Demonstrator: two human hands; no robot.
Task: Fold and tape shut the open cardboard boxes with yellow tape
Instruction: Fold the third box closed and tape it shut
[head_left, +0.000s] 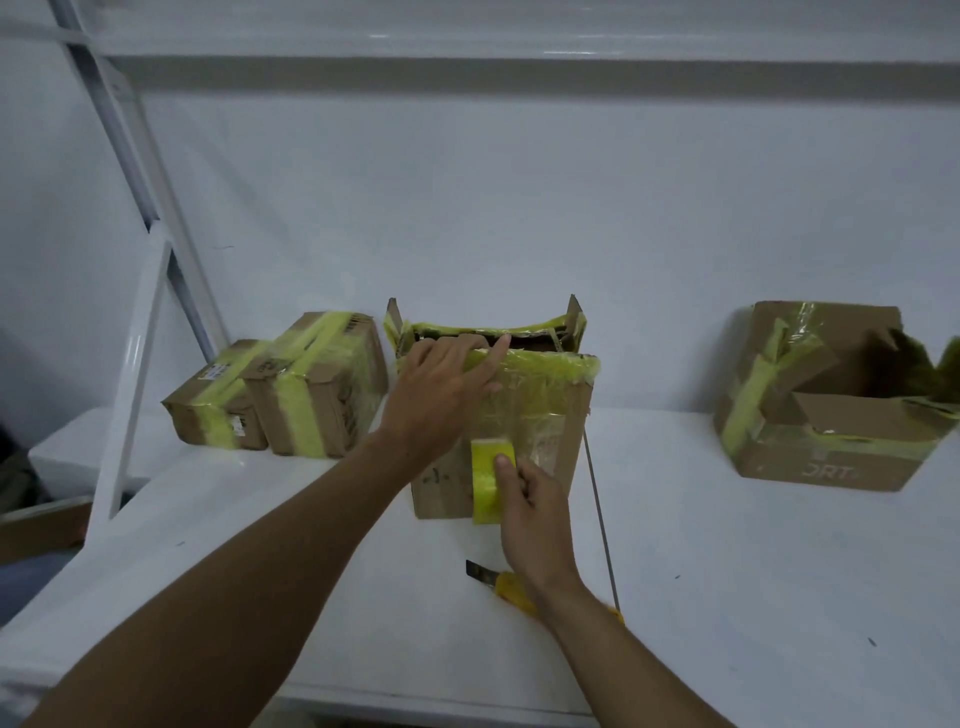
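An open cardboard box (545, 441) stands in the middle of the white table, its near flap edged with old yellow tape and its side flaps upright. My left hand (441, 389) lies over the near flap's top edge, fingers stretched toward the opening. My right hand (530, 509) grips a roll of yellow tape (488, 483) against the box's front face. A second open box (831, 410) with torn flaps and yellow tape sits at the right.
Two taped-shut boxes (280, 389) stand side by side at the left, against the wall. A yellow utility knife (506, 584) lies on the table under my right wrist. A thin metal rod (602, 525) lies beside the middle box. A white shelf frame (135, 364) rises at the left.
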